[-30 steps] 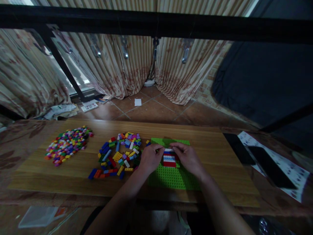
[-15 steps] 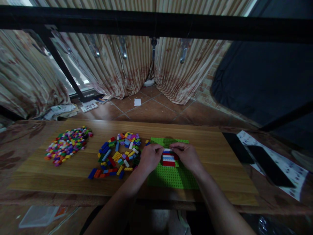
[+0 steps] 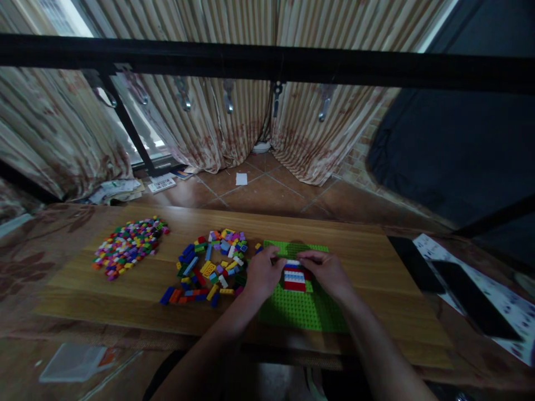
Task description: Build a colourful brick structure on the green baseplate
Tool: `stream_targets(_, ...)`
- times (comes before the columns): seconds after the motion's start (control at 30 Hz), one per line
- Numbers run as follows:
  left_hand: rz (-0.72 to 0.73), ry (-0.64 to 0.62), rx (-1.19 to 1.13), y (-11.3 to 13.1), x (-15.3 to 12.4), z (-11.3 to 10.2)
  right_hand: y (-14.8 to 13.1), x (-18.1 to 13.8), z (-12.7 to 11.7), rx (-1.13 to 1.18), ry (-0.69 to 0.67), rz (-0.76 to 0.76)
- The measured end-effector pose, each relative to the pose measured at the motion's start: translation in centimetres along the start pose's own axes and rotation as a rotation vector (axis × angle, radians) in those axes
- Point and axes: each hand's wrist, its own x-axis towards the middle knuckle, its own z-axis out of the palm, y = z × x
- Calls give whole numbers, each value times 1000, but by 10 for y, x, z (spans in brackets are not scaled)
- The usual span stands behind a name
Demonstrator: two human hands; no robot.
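Note:
A green studded baseplate (image 3: pixel 303 314) lies on the wooden board in front of me. On it stands a block of toy bricks (image 3: pixel 294 277) in red, light blue, white and dark blue rows. A white brick (image 3: pixel 292 262) forms its far edge. My left hand (image 3: pixel 264 273) has its fingers bent in at the left end of that white brick. At the other end, my right hand (image 3: pixel 327 273) pinches with thumb and index finger. Both sets of fingertips partly hide the brick's ends. Light green bricks (image 3: pixel 309 286) show at the block's right side.
Left of the plate lie larger loose bricks (image 3: pixel 208 269) in mixed colours. Farther left is a heap of small bricks (image 3: pixel 130 244). A black tablet-like slab (image 3: pixel 474 298) rests on a printed sheet (image 3: pixel 518 348) at right. A dark metal bar (image 3: pixel 251 58) crosses ahead.
The whole view has shifted, so the scene sits slightly lower and farther right. Both hands stay at the far edge of the brick block, with the left index finger a little more raised.

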Motion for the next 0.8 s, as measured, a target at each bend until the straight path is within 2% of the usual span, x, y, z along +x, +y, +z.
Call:
stream_targets(0.13, -37, -6, -48, -1, -1, 0, -5, -3, -5, -1, -10, 31)
stream_targets(0.43, 2, 23, -79, 3, -4, 1, -5, -3, -7, -17, 114, 25)
stream_targets(0.57, 35, 3, -120, 1, -4, 10, 0, -4, -3, -28, 66, 32)
stream_targets(0.8, -4, 40, -88, 5, -7, 14, -2, -5, -2, -101, 65, 34)
